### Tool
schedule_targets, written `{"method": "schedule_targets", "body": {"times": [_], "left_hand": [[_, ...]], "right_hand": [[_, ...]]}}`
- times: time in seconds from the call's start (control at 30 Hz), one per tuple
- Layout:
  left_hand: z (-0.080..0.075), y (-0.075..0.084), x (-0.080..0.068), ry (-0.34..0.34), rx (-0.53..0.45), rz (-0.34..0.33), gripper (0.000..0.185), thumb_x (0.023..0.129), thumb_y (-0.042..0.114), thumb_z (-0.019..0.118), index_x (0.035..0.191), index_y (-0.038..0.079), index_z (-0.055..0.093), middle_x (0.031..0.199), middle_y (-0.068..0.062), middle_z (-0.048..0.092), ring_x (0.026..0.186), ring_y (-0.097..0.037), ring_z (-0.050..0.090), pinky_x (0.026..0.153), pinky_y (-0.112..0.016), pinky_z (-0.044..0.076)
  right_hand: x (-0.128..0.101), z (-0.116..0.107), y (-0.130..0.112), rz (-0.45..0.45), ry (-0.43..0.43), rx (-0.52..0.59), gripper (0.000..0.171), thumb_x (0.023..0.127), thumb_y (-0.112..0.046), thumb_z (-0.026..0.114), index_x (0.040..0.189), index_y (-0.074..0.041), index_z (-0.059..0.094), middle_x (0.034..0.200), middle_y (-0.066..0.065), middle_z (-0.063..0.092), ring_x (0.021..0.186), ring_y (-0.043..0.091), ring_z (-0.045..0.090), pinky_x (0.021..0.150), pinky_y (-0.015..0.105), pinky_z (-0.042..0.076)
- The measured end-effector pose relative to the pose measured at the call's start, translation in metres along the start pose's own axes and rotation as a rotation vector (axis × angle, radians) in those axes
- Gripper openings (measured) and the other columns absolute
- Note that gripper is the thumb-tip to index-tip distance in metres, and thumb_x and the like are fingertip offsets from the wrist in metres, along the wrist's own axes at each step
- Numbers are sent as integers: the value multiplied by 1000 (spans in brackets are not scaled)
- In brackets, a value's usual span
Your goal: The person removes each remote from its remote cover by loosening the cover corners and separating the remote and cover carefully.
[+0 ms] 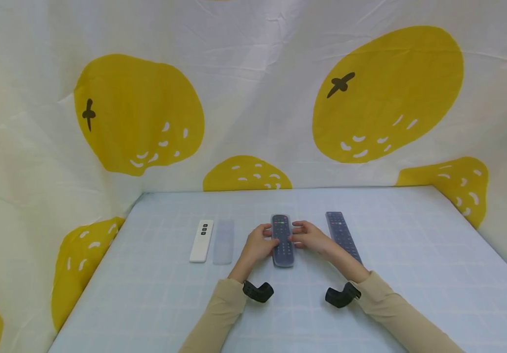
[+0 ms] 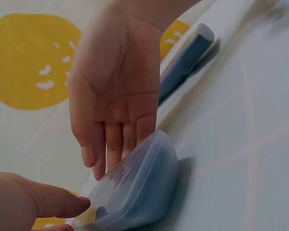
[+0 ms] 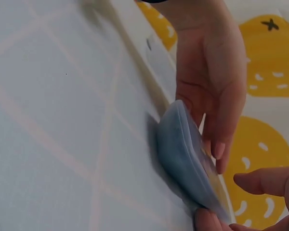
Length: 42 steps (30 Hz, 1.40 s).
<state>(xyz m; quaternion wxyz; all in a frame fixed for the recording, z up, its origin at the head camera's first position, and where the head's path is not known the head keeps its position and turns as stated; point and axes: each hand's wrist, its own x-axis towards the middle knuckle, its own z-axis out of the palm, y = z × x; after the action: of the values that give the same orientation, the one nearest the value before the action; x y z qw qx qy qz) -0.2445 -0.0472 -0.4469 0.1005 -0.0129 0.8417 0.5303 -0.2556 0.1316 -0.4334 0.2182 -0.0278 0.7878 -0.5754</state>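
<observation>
A dark remote control (image 1: 283, 247) in a translucent cover lies on the table between my two hands. My left hand (image 1: 258, 244) is at its left side, the thumb reaching over the top face and the fingers along the edge. Opposite it, my right hand (image 1: 309, 236) has its fingertips right at the remote's right edge. In the left wrist view the right hand (image 2: 118, 82) shows its palm, with fairly straight fingers. The right wrist view shows the cover's rounded end (image 3: 176, 139) close up, with the left hand (image 3: 214, 77) beyond it.
To the left lie a white remote (image 1: 202, 241) with dark buttons and a translucent cover (image 1: 224, 242). Another dark remote (image 1: 341, 233) lies slanted on the right, partly behind the right forearm. The pale table (image 1: 156, 294) meets a curtain (image 1: 253, 98) printed with yellow fruit.
</observation>
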Motion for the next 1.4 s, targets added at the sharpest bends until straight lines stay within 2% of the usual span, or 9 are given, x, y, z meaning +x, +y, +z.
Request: {"method": "schedule_targets", "body": {"times": [0.2,0.33,0.57,0.7,0.8,0.93,1.07,1.27,1.4], "left_hand": [[-3,0,-1,25,-25,25,54,81,5,72,132,0,53,120,-22,62,87,-23,68,62,-27,57],[-6,1,-1,30,-10,20,54,80,6,74,130,1,55,119,-20,63,92,-23,68,67,-27,58],[-11,1,-2,-31,-110,-28,53,80,6,74,130,2,56,112,-20,68,88,-21,70,68,-30,58],[-14,2,-2,-34,-151,-13,43,85,7,68,127,2,60,108,-19,70,80,-15,68,66,-28,57],[-16,4,-2,-34,-189,-6,37,89,5,57,126,1,61,107,-19,70,70,-11,65,63,-27,57],[-17,2,0,-59,-266,2,42,88,-4,49,129,1,59,114,-22,67,62,-8,62,61,-26,57],[-17,1,0,-84,-296,4,51,82,-10,56,132,3,57,120,-22,64,68,-8,62,64,-23,56],[-18,-2,-1,-94,-339,22,60,77,-14,62,133,5,56,124,-19,61,75,-13,64,68,-26,57],[-18,-3,-2,-93,-357,16,61,77,-12,64,134,9,56,126,-18,61,75,-11,63,68,-27,58]], "right_hand": [[0,-1,-1,-3,-23,-20,59,92,-8,56,141,12,31,137,33,45,119,37,55,94,37,52],[0,0,-1,-11,-24,-30,58,92,-8,56,141,12,32,136,32,47,116,34,57,93,37,53],[-5,-1,1,-15,-28,50,52,94,-2,48,142,10,32,136,34,44,107,25,61,88,35,55],[-6,-3,4,-49,-10,83,52,92,3,46,142,6,35,136,33,46,101,17,62,84,30,56],[-7,-3,6,-97,-19,59,51,90,3,49,141,6,39,135,33,47,102,17,62,85,31,56],[-7,-3,6,-131,-21,27,51,88,5,52,138,7,43,137,31,48,105,20,61,86,33,55],[-7,-2,7,-139,-5,29,53,86,7,53,138,6,44,137,30,49,105,21,64,85,33,56],[-10,-2,8,-167,50,20,54,84,8,58,137,3,48,135,28,52,95,15,66,80,32,57],[-11,-2,6,-203,89,-58,54,82,7,61,135,1,52,134,25,55,88,12,66,73,27,57]]}}
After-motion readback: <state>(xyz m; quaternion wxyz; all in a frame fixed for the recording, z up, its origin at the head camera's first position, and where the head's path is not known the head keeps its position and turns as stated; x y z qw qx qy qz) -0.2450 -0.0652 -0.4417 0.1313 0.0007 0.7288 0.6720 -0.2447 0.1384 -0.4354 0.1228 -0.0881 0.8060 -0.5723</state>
